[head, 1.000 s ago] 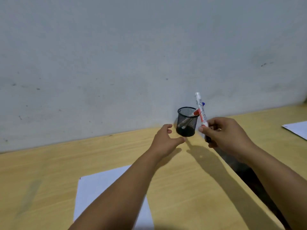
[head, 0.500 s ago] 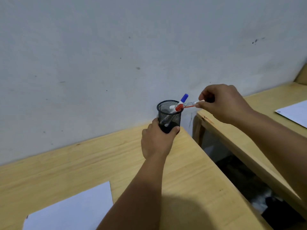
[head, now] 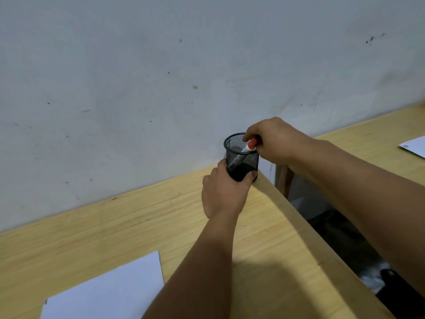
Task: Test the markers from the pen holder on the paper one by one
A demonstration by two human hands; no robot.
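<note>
Mesh pen holder [head: 242, 155] stands at the far right corner of the wooden table [head: 142, 217], close against the wall [head: 161, 77]. Your left hand [head: 224, 192] wraps its base, thumb on the near right side, fingers curled round the left: closed on the holder, steadying it. Your right hand [head: 273, 140] sits over the rim from the right, fingertips pinched at the top of a red-capped marker [head: 249, 145]. Marker leans inside the holder, cap end up at the right rim, white barrel slanting down and left into the mesh. Whether the pinch is firm or loose cannot be told; the fingers hide the contact.

Handling, as judgement: the holder looks light, thin wire, and likely to tip or slide if a marker drags on the rim, so keep the low grip at its base. The marker looks like stiff, smooth plastic, light; a cap-only hold may pull the cap off, so take it on the barrel just below the cap.

Paper [head: 103, 293] lies near left, well apart from the holder. A second sheet [head: 414, 148] rests on the table at far right.
</note>
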